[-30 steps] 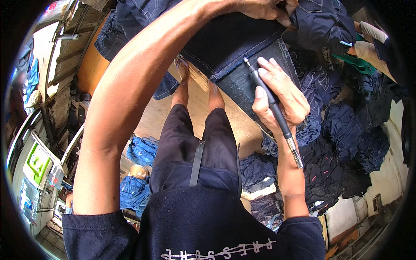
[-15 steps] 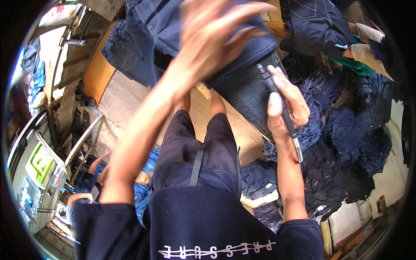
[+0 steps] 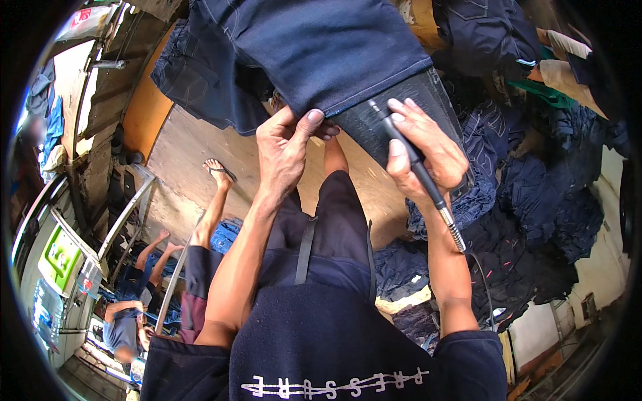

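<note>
Dark blue denim garment (image 3: 348,50) lies over a dark worn board (image 3: 368,134), its hem (image 3: 374,93) crossing from the board's left edge to its right edge; the near end of the board is uncovered. Left hand (image 3: 284,147): thumb and index finger pinch the hem at the board's left edge. Right hand (image 3: 431,150): fingers closed around a black pen-shaped tool (image 3: 420,170), tip close to the hem; contact cannot be told. Progress, judged: the cloth is set out and fairly flat, the tool is in hand; no worked mark can be picked out, so how much of the hem is done or left stays unclear. Dark garments in a heap (image 3: 515,247) lie right of the board; finished or not, cannot tell. Containers: a white bag (image 3: 83,28) at upper left, contents hidden; a lime-green tray-like thing (image 3: 55,274) at far left, with small pale items inside, too small to identify.
</note>
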Motion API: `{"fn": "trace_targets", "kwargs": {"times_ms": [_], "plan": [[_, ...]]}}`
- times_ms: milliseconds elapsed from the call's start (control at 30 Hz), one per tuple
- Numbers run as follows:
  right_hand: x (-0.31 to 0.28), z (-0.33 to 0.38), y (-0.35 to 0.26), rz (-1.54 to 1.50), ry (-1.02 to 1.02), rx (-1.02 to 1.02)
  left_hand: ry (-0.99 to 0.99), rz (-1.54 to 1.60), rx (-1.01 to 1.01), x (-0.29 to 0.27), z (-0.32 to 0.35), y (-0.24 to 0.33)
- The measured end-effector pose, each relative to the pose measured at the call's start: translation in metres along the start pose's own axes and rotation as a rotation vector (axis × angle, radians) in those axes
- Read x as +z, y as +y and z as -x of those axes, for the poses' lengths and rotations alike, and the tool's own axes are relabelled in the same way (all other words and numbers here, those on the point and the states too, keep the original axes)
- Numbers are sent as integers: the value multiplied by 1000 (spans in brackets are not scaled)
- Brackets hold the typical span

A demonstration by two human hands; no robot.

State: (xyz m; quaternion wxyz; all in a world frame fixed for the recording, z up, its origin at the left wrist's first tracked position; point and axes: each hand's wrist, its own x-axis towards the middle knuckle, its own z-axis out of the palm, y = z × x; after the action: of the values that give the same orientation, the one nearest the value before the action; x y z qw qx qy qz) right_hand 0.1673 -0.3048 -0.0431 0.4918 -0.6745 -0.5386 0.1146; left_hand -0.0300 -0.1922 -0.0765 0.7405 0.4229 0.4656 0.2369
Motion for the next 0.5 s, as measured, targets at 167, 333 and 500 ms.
{"fn": "trace_targets", "kwargs": {"times_ms": [167,333,500], "plan": [[19,0,-7,39,-26,-70,-23,78,52,-4,-1,-18],[19,-1,-7,61,-71,-77,-17,37,50,-6,1,-18],[20,1,-5,71,-45,-85,-17,27,52,-3,1,-13]]}}
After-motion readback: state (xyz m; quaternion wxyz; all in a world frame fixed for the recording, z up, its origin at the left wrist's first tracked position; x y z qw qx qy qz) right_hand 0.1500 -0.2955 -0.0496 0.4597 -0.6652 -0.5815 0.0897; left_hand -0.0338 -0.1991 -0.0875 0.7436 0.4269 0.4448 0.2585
